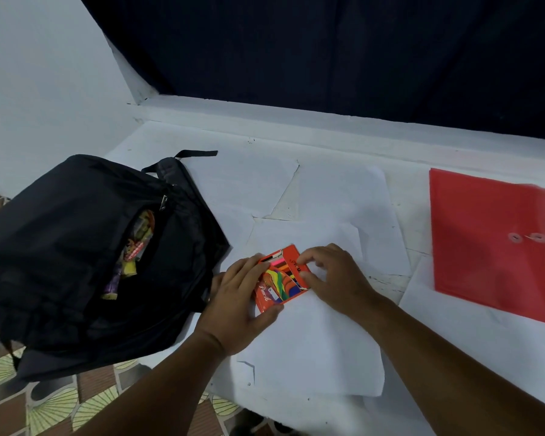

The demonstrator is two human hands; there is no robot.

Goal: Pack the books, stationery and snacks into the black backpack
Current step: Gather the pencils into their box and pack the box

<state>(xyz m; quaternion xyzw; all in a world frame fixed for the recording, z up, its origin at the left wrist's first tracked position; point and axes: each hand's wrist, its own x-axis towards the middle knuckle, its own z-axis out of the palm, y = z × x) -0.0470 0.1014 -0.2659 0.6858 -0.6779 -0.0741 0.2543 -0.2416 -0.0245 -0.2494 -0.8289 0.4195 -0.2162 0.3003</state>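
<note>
The black backpack (76,247) lies at the table's left edge, its zip open, with snack packets (132,256) showing inside. A red box of colour pencils (280,278) lies on the white paper just right of the backpack. My left hand (243,297) grips the box from its left and lower side, thumb under its near edge. My right hand (331,275) pinches the box's right end with curled fingers. A red plastic folder (491,243) with a string clasp lies flat at the far right.
White paper sheets (312,341) cover the table. A white wall ledge (265,121) and a dark curtain (328,42) run along the back. Patterned floor tiles (44,404) show below the backpack, off the table's left edge.
</note>
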